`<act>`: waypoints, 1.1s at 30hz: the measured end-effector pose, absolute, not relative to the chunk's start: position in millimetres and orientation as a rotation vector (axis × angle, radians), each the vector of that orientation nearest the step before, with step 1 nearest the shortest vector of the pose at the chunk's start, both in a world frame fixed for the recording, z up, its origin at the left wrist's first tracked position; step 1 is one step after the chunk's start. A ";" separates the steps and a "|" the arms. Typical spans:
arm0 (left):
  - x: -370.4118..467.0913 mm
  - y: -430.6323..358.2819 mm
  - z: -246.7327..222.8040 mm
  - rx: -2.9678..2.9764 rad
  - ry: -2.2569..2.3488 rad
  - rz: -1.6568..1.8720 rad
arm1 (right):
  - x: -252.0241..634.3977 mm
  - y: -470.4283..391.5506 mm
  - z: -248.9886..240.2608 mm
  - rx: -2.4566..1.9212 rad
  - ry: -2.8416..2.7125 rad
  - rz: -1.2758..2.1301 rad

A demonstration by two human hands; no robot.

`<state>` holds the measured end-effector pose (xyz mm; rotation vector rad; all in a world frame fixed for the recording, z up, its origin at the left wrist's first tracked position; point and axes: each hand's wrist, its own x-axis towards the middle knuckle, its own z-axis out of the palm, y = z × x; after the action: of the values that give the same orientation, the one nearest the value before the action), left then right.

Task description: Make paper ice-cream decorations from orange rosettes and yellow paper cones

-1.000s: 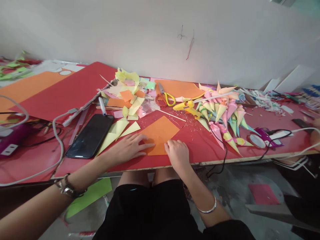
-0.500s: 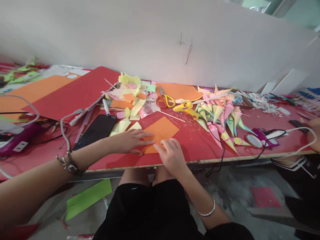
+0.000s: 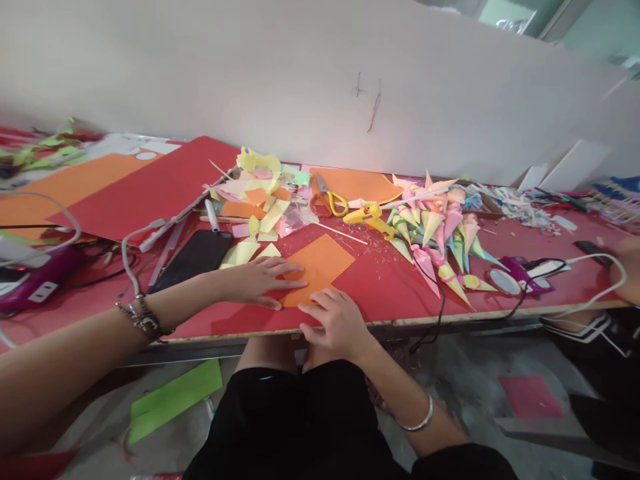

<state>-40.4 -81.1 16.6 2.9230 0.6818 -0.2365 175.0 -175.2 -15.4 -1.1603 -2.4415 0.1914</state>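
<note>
An orange sheet of paper (image 3: 324,261) lies on the red tabletop (image 3: 383,283) right in front of me. My left hand (image 3: 260,281) rests flat over its left side, fingers spread and pointing right across the paper. At the sheet's lower right edge is my right hand (image 3: 337,323), its fingers apart and loosely curved, with nothing visible in them. Pale yellow paper pieces (image 3: 243,253) lie just behind my left hand. A black phone (image 3: 193,260) is beside my left forearm.
Beyond the sheet are scissors (image 3: 327,197), a yellow glue gun (image 3: 370,219) and a heap of paper cones (image 3: 440,230). Paper scraps (image 3: 265,193) and a marker (image 3: 212,215) lie behind the phone. Another person's hand (image 3: 627,267) is at the right edge. Cables cross both sides.
My right hand has slid toward me, from on the sheet to its near edge, and its fingers have spread. My left hand has stayed on the orange paper.
</note>
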 end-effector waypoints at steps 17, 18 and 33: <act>-44.0 -81.7 12.8 2.851 0.721 -0.124 | 253.2 -184.8 -10.8 -1.393 -2.299 0.133; -44.4 -81.3 13.0 2.835 0.747 -0.144 | 255.8 -185.2 -10.7 -1.392 -2.298 0.129; 25.9 -126.6 -0.6 2.543 1.300 0.285 | 242.6 -193.3 -11.8 -1.493 -2.257 0.109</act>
<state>25.9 -126.6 -0.6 2.5426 1.3001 0.2853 242.6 -193.3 -11.8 -1.4928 -2.2567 0.1094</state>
